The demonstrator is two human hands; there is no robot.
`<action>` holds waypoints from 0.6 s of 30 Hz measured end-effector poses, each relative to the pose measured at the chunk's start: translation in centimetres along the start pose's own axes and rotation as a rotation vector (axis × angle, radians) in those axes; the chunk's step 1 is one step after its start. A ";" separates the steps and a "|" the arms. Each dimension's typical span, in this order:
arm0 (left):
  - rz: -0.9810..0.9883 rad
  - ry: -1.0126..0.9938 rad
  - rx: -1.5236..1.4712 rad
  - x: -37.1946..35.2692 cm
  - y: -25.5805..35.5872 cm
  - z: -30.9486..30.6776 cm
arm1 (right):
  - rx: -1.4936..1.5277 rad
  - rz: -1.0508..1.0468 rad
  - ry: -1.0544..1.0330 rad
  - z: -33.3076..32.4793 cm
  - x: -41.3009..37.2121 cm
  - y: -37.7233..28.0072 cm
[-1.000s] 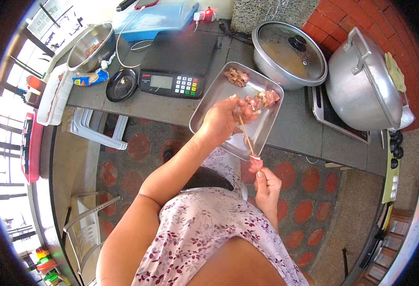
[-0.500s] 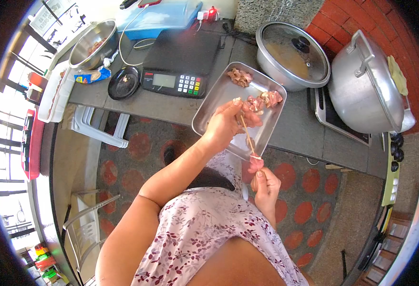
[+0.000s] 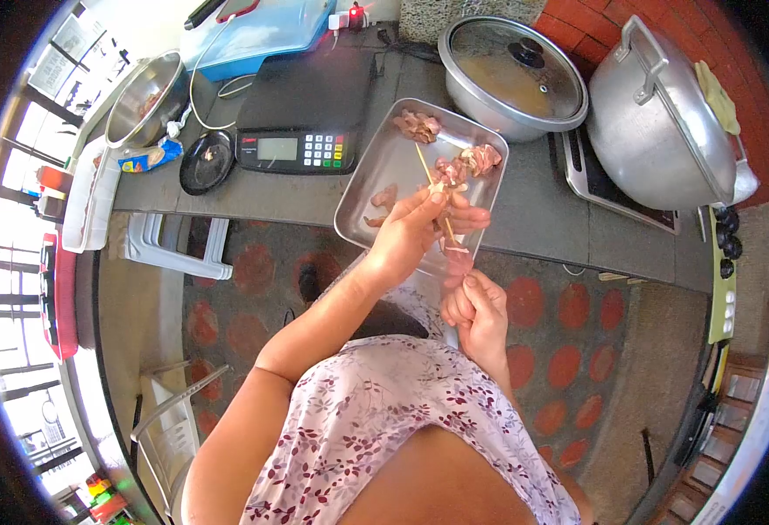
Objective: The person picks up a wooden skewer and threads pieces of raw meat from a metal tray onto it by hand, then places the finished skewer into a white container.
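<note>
Seen from above, a grey desk (image 3: 533, 219) runs across the top of the scene, and a person in a floral top stands at it. A shallow steel tray (image 3: 375, 188) lies at the desk's near edge, one corner hanging over it.

Well to the right of the tray stands a large aluminium pot (image 3: 656, 122) with its lid on. Just behind the tray is a round pot (image 3: 511, 74) under a glass lid. Just left of the tray sits a black digital scale (image 3: 301, 114). Further left of the tray are a steel bowl (image 3: 143, 101) and a small black dish (image 3: 207, 162).

The left hand (image 3: 415, 227) is over the near right part of the tray. Its fingers are closed around the middle of a thin wooden skewer (image 3: 423, 164), and they pinch a pale scrap against the stick. The right hand (image 3: 476, 306) is just in front of the tray, past the desk's edge. Its fingers are pinched shut on the skewer's lower end, where a pink piece of meat (image 3: 456, 255) sits threaded.

The skewer slants from the right hand up across the tray, its bare tip over the far half. Raw meat (image 3: 417, 125) lies heaped in the tray's far corner, with more along its right side and a few bits near its middle.
</note>
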State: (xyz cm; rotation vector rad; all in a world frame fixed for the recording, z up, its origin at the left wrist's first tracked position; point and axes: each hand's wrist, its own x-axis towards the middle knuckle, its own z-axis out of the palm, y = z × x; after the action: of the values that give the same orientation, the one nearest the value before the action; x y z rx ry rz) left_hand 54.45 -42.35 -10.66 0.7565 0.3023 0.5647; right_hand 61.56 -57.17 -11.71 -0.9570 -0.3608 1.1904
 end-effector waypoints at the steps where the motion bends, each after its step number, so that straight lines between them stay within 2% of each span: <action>1: 0.014 -0.036 0.018 -0.1 0.0 0.0 | 0.002 -0.001 0.000 0.1 0.0 -0.1; 5: -0.035 0.029 -0.021 -0.7 0.2 0.5 | 0.049 -0.001 -0.033 0.3 0.6 -0.1; 8: -0.093 -0.064 0.078 -1.3 -0.8 0.5 | 0.082 -0.025 -0.061 0.2 1.5 0.2; 15: -0.135 -0.104 -0.033 -1.1 -0.6 -0.4 | 0.109 -0.063 -0.093 0.1 2.3 0.7; 16: -0.143 -0.090 -0.121 -1.2 -0.5 -0.5 | 0.108 -0.063 -0.092 0.1 2.3 0.7; 18: -0.149 -0.078 -0.206 -1.2 -0.3 -0.4 | -0.018 -0.120 -0.041 0.2 2.4 0.5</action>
State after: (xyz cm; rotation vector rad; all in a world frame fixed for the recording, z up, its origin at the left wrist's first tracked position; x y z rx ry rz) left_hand 53.38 -43.02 -11.05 0.5502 0.2225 0.4173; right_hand 61.97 -54.87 -12.54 -0.9152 -0.4565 1.1006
